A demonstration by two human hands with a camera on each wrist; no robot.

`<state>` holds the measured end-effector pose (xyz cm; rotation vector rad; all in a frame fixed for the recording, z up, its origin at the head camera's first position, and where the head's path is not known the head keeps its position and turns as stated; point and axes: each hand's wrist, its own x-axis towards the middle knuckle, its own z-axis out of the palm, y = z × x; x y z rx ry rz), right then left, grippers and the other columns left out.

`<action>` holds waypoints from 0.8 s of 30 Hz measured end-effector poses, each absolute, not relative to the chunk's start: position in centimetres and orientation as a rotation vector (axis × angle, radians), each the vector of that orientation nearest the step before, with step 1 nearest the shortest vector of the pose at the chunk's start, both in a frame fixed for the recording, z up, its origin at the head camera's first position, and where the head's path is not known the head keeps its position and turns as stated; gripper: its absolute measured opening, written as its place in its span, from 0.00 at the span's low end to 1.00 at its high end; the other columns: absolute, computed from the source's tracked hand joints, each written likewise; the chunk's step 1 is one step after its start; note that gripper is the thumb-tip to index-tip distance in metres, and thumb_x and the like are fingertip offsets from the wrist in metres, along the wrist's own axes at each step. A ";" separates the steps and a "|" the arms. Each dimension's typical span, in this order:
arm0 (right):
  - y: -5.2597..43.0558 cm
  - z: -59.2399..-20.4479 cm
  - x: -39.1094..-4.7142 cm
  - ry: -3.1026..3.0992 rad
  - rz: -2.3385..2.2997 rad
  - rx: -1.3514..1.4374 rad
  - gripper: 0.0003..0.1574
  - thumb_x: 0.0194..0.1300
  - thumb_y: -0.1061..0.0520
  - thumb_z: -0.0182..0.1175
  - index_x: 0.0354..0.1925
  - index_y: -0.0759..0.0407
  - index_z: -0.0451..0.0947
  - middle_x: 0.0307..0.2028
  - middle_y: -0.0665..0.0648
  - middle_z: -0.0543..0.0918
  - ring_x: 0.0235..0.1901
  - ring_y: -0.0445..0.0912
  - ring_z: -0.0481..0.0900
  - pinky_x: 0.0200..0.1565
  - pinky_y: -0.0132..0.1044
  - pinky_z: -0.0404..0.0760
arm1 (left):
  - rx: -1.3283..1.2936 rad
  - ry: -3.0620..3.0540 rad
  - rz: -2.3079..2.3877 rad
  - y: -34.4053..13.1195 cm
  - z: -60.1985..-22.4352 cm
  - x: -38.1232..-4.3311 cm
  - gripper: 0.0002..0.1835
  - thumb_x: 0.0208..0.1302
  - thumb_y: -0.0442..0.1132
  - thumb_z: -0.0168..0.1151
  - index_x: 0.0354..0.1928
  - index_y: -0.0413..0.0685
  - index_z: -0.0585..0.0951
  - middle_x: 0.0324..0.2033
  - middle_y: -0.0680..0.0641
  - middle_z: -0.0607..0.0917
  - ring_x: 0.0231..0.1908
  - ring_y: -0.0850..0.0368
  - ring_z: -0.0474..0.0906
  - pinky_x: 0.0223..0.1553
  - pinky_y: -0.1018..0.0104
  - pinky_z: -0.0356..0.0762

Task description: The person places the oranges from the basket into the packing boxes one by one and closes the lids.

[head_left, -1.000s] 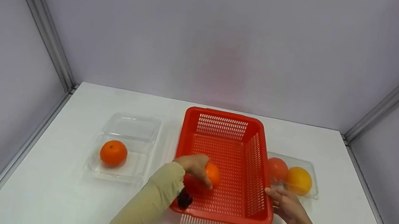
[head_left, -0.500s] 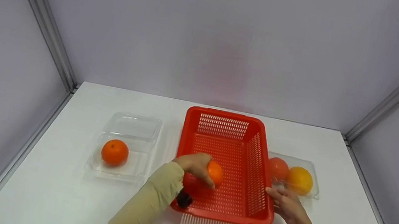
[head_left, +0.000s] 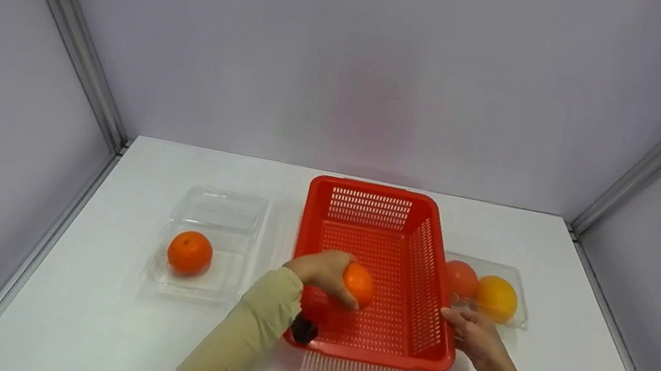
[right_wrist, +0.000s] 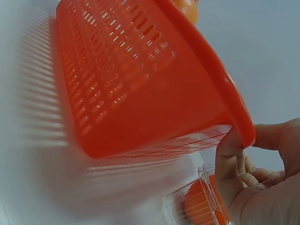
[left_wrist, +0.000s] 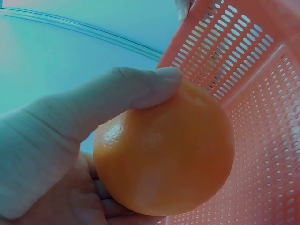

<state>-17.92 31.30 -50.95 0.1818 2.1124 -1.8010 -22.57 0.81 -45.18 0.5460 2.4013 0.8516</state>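
Observation:
My left hand [head_left: 325, 272] grips an orange [head_left: 358, 286] over the inside of a red perforated plastic basket [head_left: 365, 355]. In the left wrist view the thumb lies across the top of the orange [left_wrist: 164, 159] and the other fingers curl underneath. At the basket's right side, my right hand [head_left: 478, 339] pinches the rim near the front corner. The right wrist view shows thumb and forefinger on either side of the basket's rim [right_wrist: 234, 105]. Apart from the held orange, only the basket's bare mesh floor shows inside it.
A clear lidded container [head_left: 226, 276] stands open on the left, with another orange [head_left: 189, 253] in it. Right of the basket, a second clear container [head_left: 520, 307] holds a reddish round fruit [head_left: 460, 279] and a yellow-orange one [head_left: 495, 299]. Walls enclose the white table [head_left: 76, 317].
My left hand has shifted slightly to the right and up with the orange, and more of the fruit shows. My right hand keeps its hold on the basket rim.

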 end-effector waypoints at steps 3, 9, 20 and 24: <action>31.3 -50.8 -18.2 2.154 -1.790 0.217 0.24 0.70 0.52 0.54 0.50 0.73 0.75 0.30 0.44 0.84 0.33 0.37 0.83 0.38 0.31 0.83 | 0.551 2.396 0.883 0.8 -45.2 -22.6 0.36 0.48 0.45 0.75 0.59 0.40 0.73 0.51 0.41 0.81 0.49 0.50 0.78 0.53 0.57 0.78; 31.1 -50.8 -18.7 2.230 -1.760 0.269 0.24 0.70 0.53 0.54 0.50 0.75 0.74 0.29 0.45 0.83 0.31 0.37 0.82 0.36 0.30 0.82 | 0.513 2.402 0.937 0.4 -45.5 -22.7 0.37 0.47 0.45 0.75 0.60 0.42 0.72 0.52 0.42 0.81 0.50 0.49 0.78 0.54 0.56 0.78; 31.2 -50.4 -19.2 2.325 -1.703 0.365 0.23 0.69 0.52 0.56 0.48 0.72 0.77 0.22 0.43 0.79 0.25 0.35 0.75 0.31 0.28 0.79 | 0.524 2.450 1.001 -0.2 -45.7 -22.5 0.40 0.46 0.47 0.75 0.62 0.43 0.71 0.53 0.43 0.81 0.49 0.50 0.78 0.53 0.55 0.78; 31.3 -50.3 -19.4 2.355 -1.688 0.377 0.25 0.69 0.52 0.56 0.50 0.75 0.76 0.21 0.42 0.78 0.24 0.34 0.75 0.30 0.27 0.79 | 0.537 2.472 1.011 -0.4 -45.8 -22.4 0.41 0.45 0.47 0.75 0.63 0.43 0.71 0.54 0.43 0.80 0.50 0.50 0.78 0.54 0.55 0.78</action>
